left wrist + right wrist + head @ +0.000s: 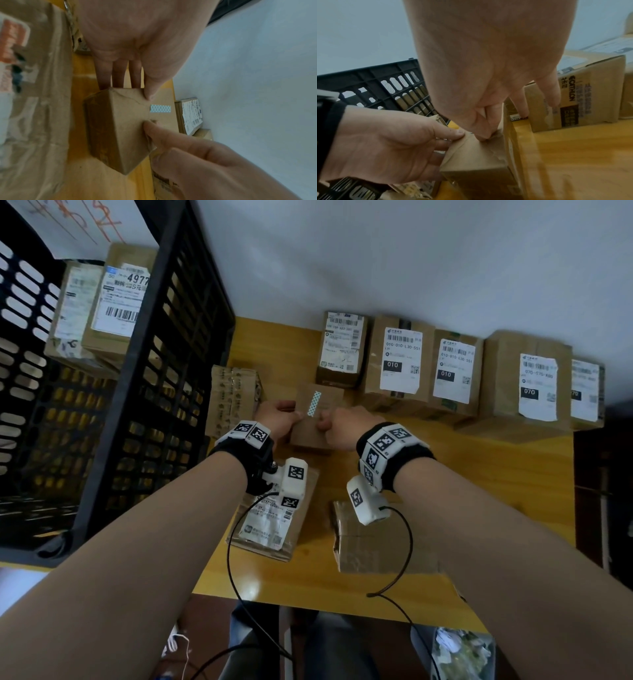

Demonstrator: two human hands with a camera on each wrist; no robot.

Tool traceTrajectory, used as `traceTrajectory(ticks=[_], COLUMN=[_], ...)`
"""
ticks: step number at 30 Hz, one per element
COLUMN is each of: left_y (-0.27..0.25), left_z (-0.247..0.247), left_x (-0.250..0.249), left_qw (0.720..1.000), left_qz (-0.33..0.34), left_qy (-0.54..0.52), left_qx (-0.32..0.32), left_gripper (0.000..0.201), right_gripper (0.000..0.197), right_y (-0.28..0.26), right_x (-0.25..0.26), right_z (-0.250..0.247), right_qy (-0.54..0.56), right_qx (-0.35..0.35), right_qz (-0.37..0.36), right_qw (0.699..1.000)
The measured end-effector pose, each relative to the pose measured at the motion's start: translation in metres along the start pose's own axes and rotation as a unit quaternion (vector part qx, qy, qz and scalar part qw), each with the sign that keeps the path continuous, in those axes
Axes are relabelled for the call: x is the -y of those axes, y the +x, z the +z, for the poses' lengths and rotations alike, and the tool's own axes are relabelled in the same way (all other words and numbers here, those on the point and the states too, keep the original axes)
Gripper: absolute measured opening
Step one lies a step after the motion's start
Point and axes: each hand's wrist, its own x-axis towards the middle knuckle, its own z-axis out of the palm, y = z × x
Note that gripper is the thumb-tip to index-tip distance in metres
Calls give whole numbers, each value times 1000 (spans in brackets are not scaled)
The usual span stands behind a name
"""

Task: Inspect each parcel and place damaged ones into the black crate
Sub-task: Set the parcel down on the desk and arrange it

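Yellow wooden table (479, 460) set against a pale wall, seen from above by a person standing at its near edge. At far left stands the black crate (144, 392), tall and slatted, with two labelled parcels (102, 313) already inside it. Just right of the crate lies a taped parcel (233, 395).

At centre, both hands hold a small brown parcel (317, 419) sealed with a strip of patterned tape (314, 403). The left hand (275, 419) grips its left side, thumb on the top face and fingers (118, 75) behind. The right hand (346, 426) pinches the top face with thumb and forefinger, other fingers reaching past its far side. The cardboard is creased where the thumbs press. The parcel appears tilted up on one edge; whether it touches the table cannot be told.

Near the person lie a labelled flat parcel (270, 529) and a crumpled brown parcel (373, 539). Further right, a row of labelled boxes (452, 374) stands along the wall.

Risks, as a judgement: hard thumb pressure could deepen the creases and be mistaken for shipping damage. A pinch this light might let the parcel slip while it is turned. Carrying it left, it could catch the high crate wall or knock the taped parcel.
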Motion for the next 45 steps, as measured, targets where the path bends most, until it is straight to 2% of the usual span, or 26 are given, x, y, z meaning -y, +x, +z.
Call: traceTrajectory(ticks=[2,4,6,8,9,12,13,16,21,23,25,28,30,33,35,39,40,42,45], left_y=[-1,-3,-7,-10,-11,-11,-13,-15,-21,-28,-31,-29,-28,-25,-26,-28,-29,-30,-29], left_z=[2,4,5,5,4,3,3,2,0,0,-1,-4,-3,-1,-1,-2,-2,-3,-3], left_x=[0,0,1,1,2,4,3,3,-2,-7,-9,-5,-2,-2,-3,-6,-8,-12,-12], left_qw=[1000,999,998,996,994,991,992,997,999,996,992,993,992,991,992,996,998,999,999], left_qz=[6,17,31,44,51,57,51,29,17,11,15,41,49,59,66,39,29,16,23], left_qy=[9,25,55,79,91,119,113,71,-10,-85,-125,-106,-101,-106,-86,-42,-29,-14,11], left_qx=[-4,-9,-16,-18,-18,-32,-33,-27,-40,-41,-30,-27,-51,-61,-69,-65,-53,-31,-21], left_gripper=[37,38,39,40,40,42,43,44,45,37,32,34,23,23,27,22,20,18,18], right_gripper=[42,42,40,38,39,50,50,51,48,47,43,39,40,38,34,34,35,37,39], right_y=[-4,-7,-9,-8,-6,-4,-5,-11,-23,-26,-28,-31,-31,-29,-30,-37,-37,-35,-29], right_x=[-2,-8,-17,-25,-27,-24,-22,-18,-24,-27,-29,-29,-31,-36,-36,-29,-25,-17,-6], right_z=[-1,2,8,14,17,25,25,21,16,15,17,21,22,21,17,3,0,-2,0], right_qy=[34,127,288,404,438,544,570,589,584,585,557,463,426,380,341,315,303,262,184], right_qx=[-6,-36,-118,-213,-209,-102,-88,-120,-156,-173,-186,-173,-150,-146,-186,-281,-273,-216,-120], right_qz=[-14,-32,11,82,107,131,128,113,83,83,85,82,88,92,82,9,-14,-32,4], right_qw=[999,991,950,886,868,822,807,791,792,788,805,865,888,909,918,907,913,940,976])
